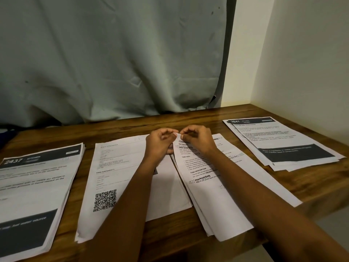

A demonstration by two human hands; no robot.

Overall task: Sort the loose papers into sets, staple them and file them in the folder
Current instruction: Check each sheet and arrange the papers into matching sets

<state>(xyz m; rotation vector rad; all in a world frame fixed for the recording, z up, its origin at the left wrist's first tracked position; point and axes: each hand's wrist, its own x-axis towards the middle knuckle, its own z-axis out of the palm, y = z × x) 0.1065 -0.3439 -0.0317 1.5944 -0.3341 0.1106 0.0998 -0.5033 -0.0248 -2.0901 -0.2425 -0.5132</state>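
Left hand (160, 141) and my right hand (197, 138) pinching top corner of the middle paper set (211, 195), QR-code sheet (120, 176) at its nine o'clock

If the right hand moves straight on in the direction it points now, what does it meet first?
Probably the left hand, just across the paper corner that both pinch; the right hand points leftward at it. Depth is unclear.

We identify this place as a desk corner in a home room. The evidence: a wooden tabletop (245, 114) set against a wrinkled grey-green curtain (113, 53), a plain cream wall (302, 63) at its right, and stacked printed sheets (34, 186).
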